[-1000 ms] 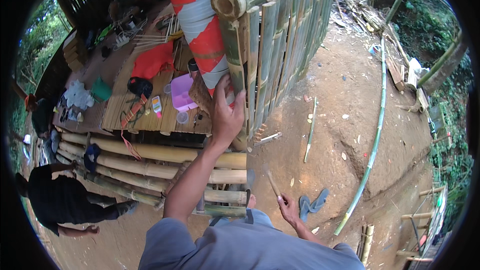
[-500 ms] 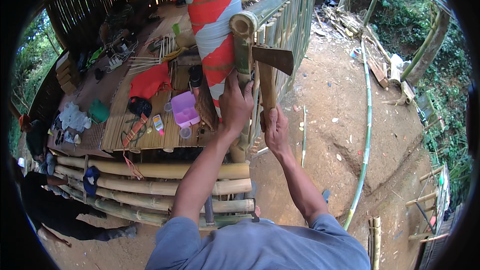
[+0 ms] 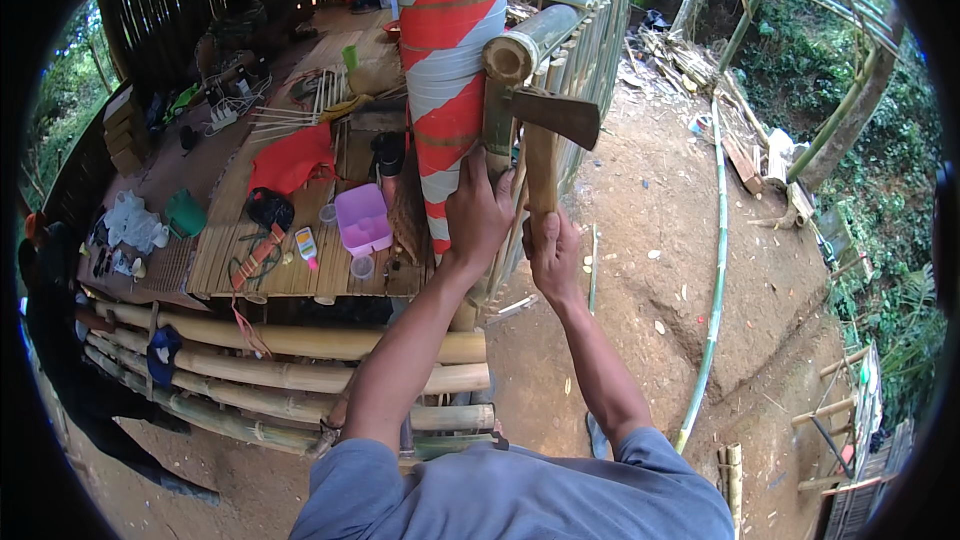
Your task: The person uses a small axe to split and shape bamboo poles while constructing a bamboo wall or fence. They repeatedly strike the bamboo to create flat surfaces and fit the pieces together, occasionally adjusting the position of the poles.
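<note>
One hatchet (image 3: pixel 542 155), beside bamboo post (image 3: pixel 497 120) off right edge of platform (image 3: pixel 222 278), clasped in right grip (image 3: pixel 553 252); left grip (image 3: pixel 480 212) against post, closure unclear; loosened hold could let hatchet glance onto left grip

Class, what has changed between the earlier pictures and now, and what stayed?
The right hand has risen from low at the side, lifting the hatchet it already held up beside the bamboo post. The dark-clothed person has moved farther up the picture's left side. The left hand stays at the post; the purple box lies unmoved.
</note>
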The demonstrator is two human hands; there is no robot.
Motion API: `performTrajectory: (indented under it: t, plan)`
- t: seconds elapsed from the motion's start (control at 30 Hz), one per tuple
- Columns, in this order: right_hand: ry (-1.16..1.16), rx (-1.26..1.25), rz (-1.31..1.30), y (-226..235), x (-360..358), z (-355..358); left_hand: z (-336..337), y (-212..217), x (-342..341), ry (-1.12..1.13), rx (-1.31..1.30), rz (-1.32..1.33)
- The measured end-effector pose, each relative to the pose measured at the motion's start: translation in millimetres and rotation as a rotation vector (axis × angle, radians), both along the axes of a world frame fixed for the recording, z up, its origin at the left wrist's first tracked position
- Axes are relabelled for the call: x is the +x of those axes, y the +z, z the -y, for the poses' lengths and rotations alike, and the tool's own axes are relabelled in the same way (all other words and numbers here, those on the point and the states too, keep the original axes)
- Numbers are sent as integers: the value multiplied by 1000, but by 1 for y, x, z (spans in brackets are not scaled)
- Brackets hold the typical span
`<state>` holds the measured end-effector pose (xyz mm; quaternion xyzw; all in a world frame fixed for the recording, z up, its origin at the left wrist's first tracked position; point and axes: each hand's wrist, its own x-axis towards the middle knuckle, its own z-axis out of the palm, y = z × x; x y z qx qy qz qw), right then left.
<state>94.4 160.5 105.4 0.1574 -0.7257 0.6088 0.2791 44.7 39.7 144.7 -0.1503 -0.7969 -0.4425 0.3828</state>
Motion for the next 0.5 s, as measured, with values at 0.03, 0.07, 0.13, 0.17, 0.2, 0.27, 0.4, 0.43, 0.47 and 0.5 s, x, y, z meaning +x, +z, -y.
performTrajectory:
  t: [0.03,0.07,0.13,0.17,0.2,0.27,0.4,0.43,0.47,0.5]
  plan:
    - [-13,-33,3,-1,7,1,0,-2,-1,-12,-3,1]
    - [-18,-61,-17,-1,9,4,0,-3,-1,-22,-7,3]
    - [-28,-118,-58,-1,11,11,1,-5,-2,15,-13,-31]
    - [-34,-62,-19,1,10,9,0,-6,-3,28,-18,-46]
    - [-39,-6,19,5,7,5,0,-7,-3,29,-13,-57]
    - [-20,16,24,7,9,4,0,-7,-6,34,-4,-85]
    - [22,-103,-2,-1,11,7,-4,-5,-2,30,-17,-24]
    - [18,-127,17,-3,10,7,-5,-4,-3,39,-21,-27]
    - [17,-49,44,0,11,8,-2,-4,-2,54,-31,-27]
    - [16,29,69,7,13,7,1,-6,0,54,-35,-24]
